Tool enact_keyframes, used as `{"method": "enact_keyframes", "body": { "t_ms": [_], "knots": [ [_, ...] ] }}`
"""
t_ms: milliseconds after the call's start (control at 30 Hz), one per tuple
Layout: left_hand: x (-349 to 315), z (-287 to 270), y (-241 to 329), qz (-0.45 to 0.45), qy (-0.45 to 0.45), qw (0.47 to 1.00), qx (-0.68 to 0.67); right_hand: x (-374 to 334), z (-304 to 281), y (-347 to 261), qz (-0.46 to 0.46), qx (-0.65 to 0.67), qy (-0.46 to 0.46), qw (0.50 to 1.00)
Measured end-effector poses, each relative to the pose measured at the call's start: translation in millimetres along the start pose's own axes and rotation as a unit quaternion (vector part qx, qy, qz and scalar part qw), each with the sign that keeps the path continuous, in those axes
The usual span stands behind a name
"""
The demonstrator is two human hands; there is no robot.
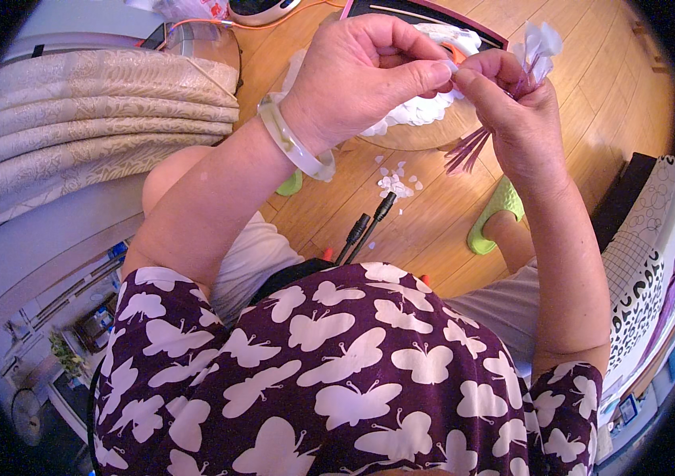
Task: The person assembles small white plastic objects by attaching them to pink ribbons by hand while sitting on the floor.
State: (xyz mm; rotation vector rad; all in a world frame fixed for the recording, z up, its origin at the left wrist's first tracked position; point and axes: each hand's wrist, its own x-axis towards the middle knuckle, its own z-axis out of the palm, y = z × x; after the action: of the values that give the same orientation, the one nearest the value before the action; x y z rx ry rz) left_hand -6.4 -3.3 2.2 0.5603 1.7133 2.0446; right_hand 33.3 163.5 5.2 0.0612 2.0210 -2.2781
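Observation:
My left hand (361, 79), with a pale bangle (278, 131) on its wrist, is closed. Its thumb and forefinger pinch a small whitish piece (454, 67) that also meets the fingertips of my right hand (521, 119). That hand is closed too, wrapped round a bunch of thin purplish stems (468, 149) whose lower ends stick out below the palm. White translucent petals (540, 49) stand out above its knuckles. Below my hands, a pile of thin white petal-like pieces (421, 111) lies on a round wooden surface (413, 140), partly hidden by my hands.
A dark-red-edged tray (401, 9) sits behind the pile, with an orange object (454, 52) nearby. White scraps (395, 184) litter the wooden floor near two black cable ends (369, 222). Green slippers (496, 213) are on my feet. Patterned beige fabric (107, 111) hangs at left; a patterned white cover (647, 262) stands right.

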Motion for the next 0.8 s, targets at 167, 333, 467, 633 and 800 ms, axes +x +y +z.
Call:
{"method": "enact_keyframes", "body": {
  "t_ms": [167,333,467,633,800],
  "knots": [
    [-0.7,-0.3,0.6,0.013,0.006,1.0,0.014,1.3,0.4,3.1,-0.002,-0.002,-0.002,1.0],
    [-1.0,1.9,1.5,0.022,0.022,1.0,0.003,2.3,0.4,7.2,-0.013,0.014,-0.007,1.0],
    [0.1,2.1,0.2,0.026,0.035,0.999,0.011,4.5,4.9,13.3,-0.042,-0.004,0.008,0.999],
    [0.7,2.3,-2.9,0.019,0.056,0.998,0.025,4.2,12.7,12.8,-0.05,0.019,0.021,0.998],
    [2.4,-0.4,-2.9,0.033,0.041,0.998,0.025,5.7,8.2,11.6,-0.037,-0.005,0.024,0.999]
  ]
}}
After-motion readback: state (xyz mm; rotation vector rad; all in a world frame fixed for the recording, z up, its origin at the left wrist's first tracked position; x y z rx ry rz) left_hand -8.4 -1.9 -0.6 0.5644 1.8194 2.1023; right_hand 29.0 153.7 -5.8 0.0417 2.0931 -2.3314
